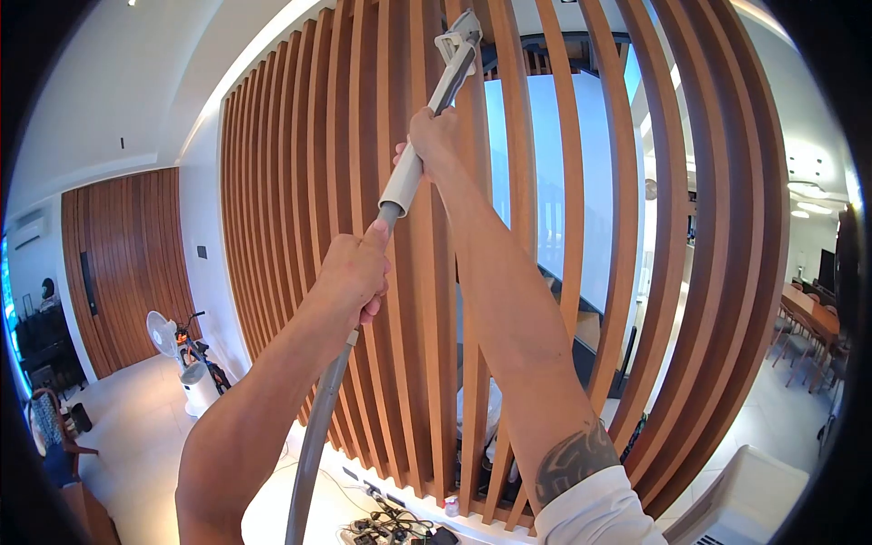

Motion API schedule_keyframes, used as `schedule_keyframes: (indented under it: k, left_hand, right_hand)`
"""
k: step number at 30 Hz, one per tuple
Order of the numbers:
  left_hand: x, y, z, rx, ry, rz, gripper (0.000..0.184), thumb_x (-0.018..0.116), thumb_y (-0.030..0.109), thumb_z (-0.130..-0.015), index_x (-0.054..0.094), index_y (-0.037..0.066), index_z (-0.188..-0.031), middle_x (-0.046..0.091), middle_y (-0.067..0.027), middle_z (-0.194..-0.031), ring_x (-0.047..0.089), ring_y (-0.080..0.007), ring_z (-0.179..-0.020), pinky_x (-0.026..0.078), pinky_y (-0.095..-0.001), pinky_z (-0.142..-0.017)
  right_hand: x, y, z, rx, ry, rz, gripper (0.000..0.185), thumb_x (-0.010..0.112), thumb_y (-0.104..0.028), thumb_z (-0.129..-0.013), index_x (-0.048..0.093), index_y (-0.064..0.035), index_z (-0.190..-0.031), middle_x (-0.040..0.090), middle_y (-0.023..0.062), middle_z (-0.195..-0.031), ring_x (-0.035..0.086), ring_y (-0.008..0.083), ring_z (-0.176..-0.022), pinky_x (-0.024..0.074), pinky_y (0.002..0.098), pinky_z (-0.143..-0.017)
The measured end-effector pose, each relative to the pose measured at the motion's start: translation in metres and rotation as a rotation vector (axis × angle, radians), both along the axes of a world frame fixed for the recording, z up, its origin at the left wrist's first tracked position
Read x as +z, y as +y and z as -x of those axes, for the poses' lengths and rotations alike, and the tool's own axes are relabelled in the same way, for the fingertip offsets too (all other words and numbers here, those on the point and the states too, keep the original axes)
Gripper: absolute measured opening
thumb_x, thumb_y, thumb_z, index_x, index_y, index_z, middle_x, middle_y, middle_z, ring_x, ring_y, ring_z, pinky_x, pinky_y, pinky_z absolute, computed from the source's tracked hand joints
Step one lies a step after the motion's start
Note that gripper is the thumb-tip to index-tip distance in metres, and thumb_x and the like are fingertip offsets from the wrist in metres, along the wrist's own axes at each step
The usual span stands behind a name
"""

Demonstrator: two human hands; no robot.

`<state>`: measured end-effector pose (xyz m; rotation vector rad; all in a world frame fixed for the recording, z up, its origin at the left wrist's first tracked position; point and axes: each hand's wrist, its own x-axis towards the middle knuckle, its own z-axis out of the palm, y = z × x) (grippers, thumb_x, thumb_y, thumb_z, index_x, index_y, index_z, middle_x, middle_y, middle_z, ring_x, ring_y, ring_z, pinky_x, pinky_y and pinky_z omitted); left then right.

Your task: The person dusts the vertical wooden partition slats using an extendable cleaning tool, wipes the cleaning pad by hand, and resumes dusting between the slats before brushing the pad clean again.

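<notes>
Both hands are raised in front of a tall wooden slat screen (350,182). My right hand (433,141) is wrapped round the white handle tube of a vacuum cleaner wand (400,189), which points up at a slant. The wand's white and grey head (461,38) is against or very near the upper slats; contact is not clear. Below, my left hand (356,272) is closed round the grey vacuum hose (320,418) just under the white tube, thumb along it. From there the hose runs down out of view.
Tangled black cables and plugs (400,527) lie at the screen's foot, near a small pink-capped bottle (451,506). To the left stand a white fan (163,334) and a chair (59,436). A white plastic unit (749,500) is at lower right; a dining table (813,313) is farther back.
</notes>
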<state>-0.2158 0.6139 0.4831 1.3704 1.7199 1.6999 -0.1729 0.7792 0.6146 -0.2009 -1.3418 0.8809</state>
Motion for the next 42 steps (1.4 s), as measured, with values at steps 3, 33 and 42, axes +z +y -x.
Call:
schedule_keyframes:
  k: [3,33,42]
  left_hand:
    - [0.003,-0.010,-0.007,-0.009,0.005,0.005,0.049,0.037,0.050,-0.099,0.045,0.008,-0.075,0.040,0.0017,-0.052,0.036,-0.0120,-0.038,0.029,-0.0298,-0.037]
    - [-0.113,-0.048,-0.004,-0.062,-0.050,0.024,0.049,0.042,0.051,-0.096,0.044,0.011,-0.069,0.037,0.0016,-0.046,0.035,-0.0109,-0.030,0.027,-0.0271,-0.028]
    - [-0.132,-0.069,-0.008,0.015,-0.083,0.105,0.051,0.042,0.053,-0.096,0.046,0.010,-0.069,0.040,0.0018,-0.048,0.035,-0.0096,-0.032,0.027,-0.0264,-0.030]
  right_hand:
    - [0.001,-0.012,-0.010,0.017,-0.012,0.011,0.029,0.036,-0.017,-0.094,0.029,-0.0004,-0.117,0.049,0.0133,-0.073,0.058,0.0235,-0.050,0.0534,0.0392,-0.039]
    - [-0.116,-0.056,-0.012,-0.118,0.184,0.110,0.040,0.041,-0.011,-0.095,0.028,-0.0008,-0.131,0.054,0.0167,-0.079,0.053,0.0243,-0.040,0.0451,0.0345,-0.030]
    - [-0.145,-0.074,-0.021,0.041,-0.003,0.183,0.057,0.036,-0.012,-0.097,0.008,-0.0114,-0.146,0.058,0.0197,-0.078,0.056,0.0270,-0.040,0.0483,0.0347,-0.031]
